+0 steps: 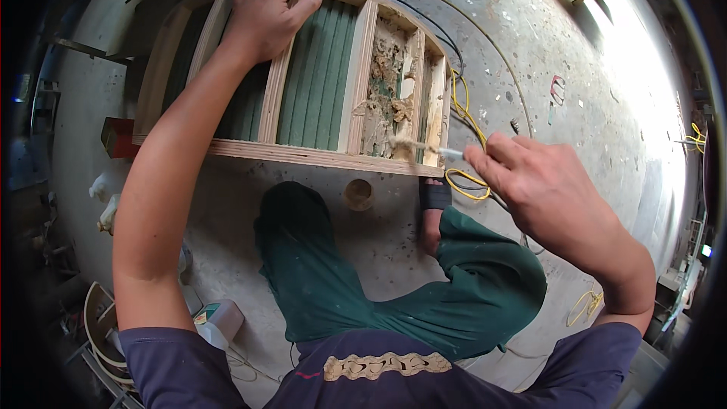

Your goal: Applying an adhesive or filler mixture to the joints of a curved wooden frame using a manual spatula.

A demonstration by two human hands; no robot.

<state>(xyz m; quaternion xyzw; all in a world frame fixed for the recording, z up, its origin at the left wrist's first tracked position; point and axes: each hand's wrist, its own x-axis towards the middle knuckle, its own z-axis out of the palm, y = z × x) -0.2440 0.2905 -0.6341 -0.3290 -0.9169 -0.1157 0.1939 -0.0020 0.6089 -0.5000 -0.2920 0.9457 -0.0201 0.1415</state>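
A wooden frame (303, 150) with upright dividers and green ribbed panels lies before me. My left hand (266, 11) grips its far rim at a divider, fingers bent over the edge and thumb spread to the right. Pinched in my right hand (522, 174) is a thin brush (452, 153) with a whitish handle; its pale head, smeared by motion, is over the near end of a right-hand compartment. Tan, lumpy, torn-looking residue (390, 98) covers that compartment's inside, with bits of green showing through.
A small round tan cup (358, 195) stands on the stained concrete floor (515, 38) between my legs. Yellow and black cables (469, 117) run close to the frame's right end. A translucent jug (219, 322) is at lower left, and a red box (117, 138) beyond the frame's left end.
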